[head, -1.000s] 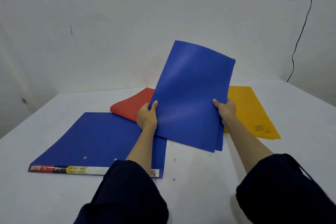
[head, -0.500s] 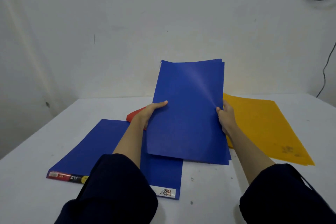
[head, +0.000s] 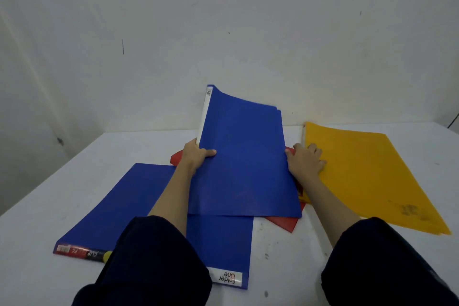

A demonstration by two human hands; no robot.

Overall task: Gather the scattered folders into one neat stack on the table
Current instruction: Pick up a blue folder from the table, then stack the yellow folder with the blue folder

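Folders lie scattered on the white table (head: 49, 206), not yet stacked. Nearest, a flat dark-blue plastic folder (head: 139, 206) lies on the left; its near edge carries a white label reading "folder One" upside down, and a red and yellow strip where "CLIP" can be made out. Above it a second blue plastic folder (head: 246, 164) is tilted up, its far end raised. The left hand (head: 196, 154) has its grip closed on the white-spined left edge; the right hand (head: 304, 160) touches the right edge, fingers spread towards a yellow folder (head: 372, 176) beyond, so whether it clamps I cannot tell. A red folder (head: 285, 223) peeks out beneath. Probably the step is laying the raised folder onto another; next it needs its edges squared.
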